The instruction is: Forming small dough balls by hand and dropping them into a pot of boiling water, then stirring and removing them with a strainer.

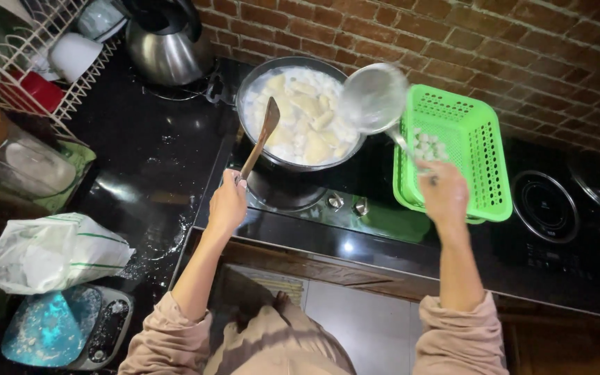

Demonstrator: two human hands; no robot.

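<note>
Left hand [228, 203] fingers closed round wooden spatula [261, 139], blade in the pot [258, 76] of pale dumplings on the stove; right hand [444, 192] grips metal ladle [373, 97] held over pot's right rim, beside green basket [480, 160].

The location is a home kitchen. A pot [300, 111] sits on a gas hob [328, 208] at frame centre. A kettle [164, 42] and dish rack [29, 62] occupy the upper left. A brick wall [453, 42] spans the top, with an induction plate [546, 205] at right.
</note>
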